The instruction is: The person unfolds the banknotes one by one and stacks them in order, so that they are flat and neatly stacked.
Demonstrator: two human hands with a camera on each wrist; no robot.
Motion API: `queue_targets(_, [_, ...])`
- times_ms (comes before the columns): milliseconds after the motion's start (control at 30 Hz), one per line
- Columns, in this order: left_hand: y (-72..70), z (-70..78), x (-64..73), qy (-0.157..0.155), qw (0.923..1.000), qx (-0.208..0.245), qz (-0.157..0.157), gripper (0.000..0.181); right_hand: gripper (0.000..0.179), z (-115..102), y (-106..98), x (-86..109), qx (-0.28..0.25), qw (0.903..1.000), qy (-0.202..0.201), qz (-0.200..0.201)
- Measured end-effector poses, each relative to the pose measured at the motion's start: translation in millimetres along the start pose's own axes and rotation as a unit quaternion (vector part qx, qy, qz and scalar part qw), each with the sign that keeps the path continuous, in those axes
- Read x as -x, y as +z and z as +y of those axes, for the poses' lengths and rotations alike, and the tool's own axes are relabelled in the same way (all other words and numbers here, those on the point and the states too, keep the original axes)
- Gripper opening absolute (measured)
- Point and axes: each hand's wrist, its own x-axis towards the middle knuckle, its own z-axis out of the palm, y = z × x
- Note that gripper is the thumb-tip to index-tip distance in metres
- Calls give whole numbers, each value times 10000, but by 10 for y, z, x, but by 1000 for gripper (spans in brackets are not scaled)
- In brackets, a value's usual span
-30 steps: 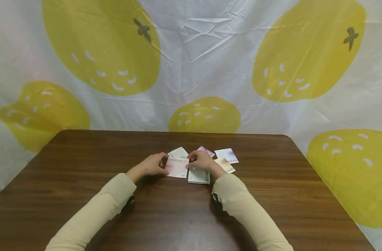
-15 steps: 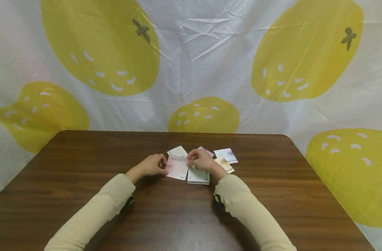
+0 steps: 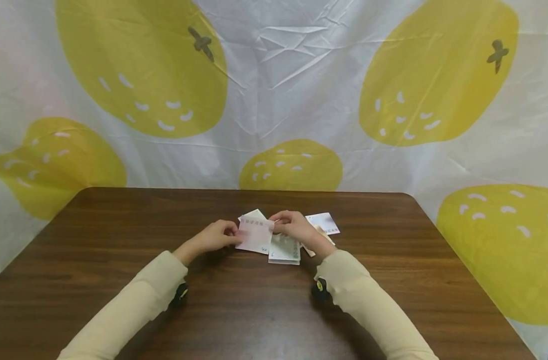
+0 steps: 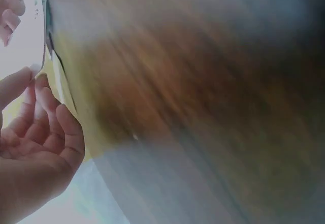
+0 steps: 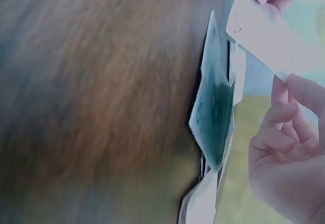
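Observation:
A pale pink paper note point(image 3: 254, 236) with a row of printed characters is held up between both hands. My left hand point(image 3: 216, 236) pinches its left edge; the left wrist view shows thumb and fingertip meeting on the paper. By its upper right corner, my right hand point(image 5: 289, 142) grips the same note between thumb and index finger, the other fingers curled in. Just below the right hand lies a greenish note point(image 3: 284, 250) on top of another; in the right wrist view this greenish note point(image 5: 216, 107) looks bent. Behind the pink note, a cream note point(image 3: 254, 213) is mostly covered.
Beyond the right hand lie a pale violet-white note point(image 3: 323, 223) and a yellowish note point(image 3: 325, 234), partly hidden by the wrist. A brownish slip point(image 3: 309, 251) shows beneath that wrist. All rest on the dark wooden table point(image 3: 237, 310), with a lemon-print cloth point(image 3: 292, 100) hanging behind.
The pink note has shifted slightly up and right, tilted between the hands. My right hand has moved a little right, now hiding the purple note; the brownish slip has come into view.

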Motion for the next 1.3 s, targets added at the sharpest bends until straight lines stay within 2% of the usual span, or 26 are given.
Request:
queue_targets(167, [16, 18, -4, 5, 9961, 876, -106, 15, 21, 10, -60, 49, -245, 9997, 57, -24])
queue_targets(300, [21, 60, 15, -113, 9916, 1282, -139, 15, 20, -6, -100, 119, -382, 9992, 103, -46])
queue_targets(533, [29, 159, 70, -346, 9872, 1557, -82, 16, 20, -56, -171, 258, -500, 9983, 53, -280])
queue_targets(667, [61, 201, 100, -446, 9847, 1675, -167, 17, 19, -55, -203, 335, -552, 9977, 46, -390])
queue_targets(867, [132, 253, 133, -268, 9799, 1932, -418, 17, 21, 3, -256, 417, -429, 9979, 0, -479])
queue_targets(1067, [168, 352, 180, -84, 9788, 1980, -524, 16, 20, -60, -292, 562, -599, 9964, 130, -594])
queue_targets(1300, [271, 337, 166, 205, 9743, 2173, -560, 16, 22, 69, -317, 609, -606, 9957, -36, -705])
